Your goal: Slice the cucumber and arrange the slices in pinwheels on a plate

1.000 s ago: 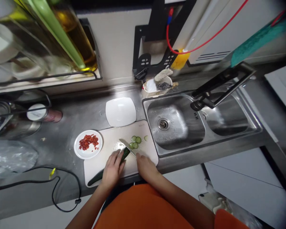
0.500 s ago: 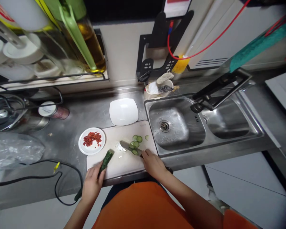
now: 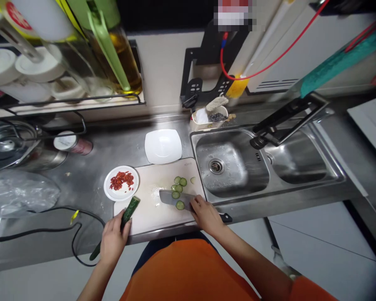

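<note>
My left hand [image 3: 115, 237] is closed around a dark green cucumber [image 3: 130, 210], its cut end pointing up over the left part of the white cutting board [image 3: 147, 215]. My right hand [image 3: 207, 215] grips a kitchen knife [image 3: 169, 198] where blade and handle meet; the black handle end shows beyond the wrist. The broad blade lies flat-looking over the board, with one cucumber slice [image 3: 180, 205] on or against it. Several more cucumber slices [image 3: 179, 188] lie just past the blade. A white plate [image 3: 107, 193] of chopped red pieces [image 3: 122, 181] overlaps the board's left corner.
A white square dish [image 3: 163, 146] stands behind the board. To the right is a double steel sink [image 3: 232, 167] with a black faucet [image 3: 285, 117]. A black cable [image 3: 34, 232] and a clear plastic bag [image 3: 21, 194] lie at left, below a rack with an oil bottle [image 3: 122, 62].
My left hand has drawn the cucumber left and toward me, away from the slices. The knife has shifted slightly right and nearer, its blade now turned flatter, and one slice sits nearer me.
</note>
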`<state>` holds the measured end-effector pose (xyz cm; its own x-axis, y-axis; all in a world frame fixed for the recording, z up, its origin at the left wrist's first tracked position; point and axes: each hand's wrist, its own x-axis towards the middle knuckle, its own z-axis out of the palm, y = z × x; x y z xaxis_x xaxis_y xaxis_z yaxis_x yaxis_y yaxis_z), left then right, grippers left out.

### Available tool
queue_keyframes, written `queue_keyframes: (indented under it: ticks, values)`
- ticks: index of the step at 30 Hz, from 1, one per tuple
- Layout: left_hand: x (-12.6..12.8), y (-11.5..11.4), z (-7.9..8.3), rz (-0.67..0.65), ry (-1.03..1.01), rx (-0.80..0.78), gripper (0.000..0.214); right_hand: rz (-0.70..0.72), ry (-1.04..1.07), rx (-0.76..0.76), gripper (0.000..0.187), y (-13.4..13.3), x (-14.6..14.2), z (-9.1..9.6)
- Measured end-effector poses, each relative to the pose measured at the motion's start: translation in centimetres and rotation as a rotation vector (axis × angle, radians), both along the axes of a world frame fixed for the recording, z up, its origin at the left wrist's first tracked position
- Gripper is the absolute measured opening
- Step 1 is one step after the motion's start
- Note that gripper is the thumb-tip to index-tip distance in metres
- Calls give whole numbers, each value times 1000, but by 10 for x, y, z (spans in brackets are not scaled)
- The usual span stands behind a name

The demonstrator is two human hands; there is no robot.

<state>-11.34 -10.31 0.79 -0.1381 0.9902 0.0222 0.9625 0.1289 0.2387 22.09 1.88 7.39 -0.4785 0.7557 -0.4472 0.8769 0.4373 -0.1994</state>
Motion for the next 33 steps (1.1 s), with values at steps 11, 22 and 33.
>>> queue_keyframes:
  ticks: [11, 22, 33]
  values:
    - [29, 32, 18, -43, -93, 194, 42, -363, 93, -88, 18, -14, 35, 8]
    - [172, 168, -6, -206, -405, -66, 26, -553, 78, -59, 18, -20, 42, 7]
    - [152, 175, 2, -23, -672, -267, 23, -567, 118, -34, 19, -12, 42, 5]
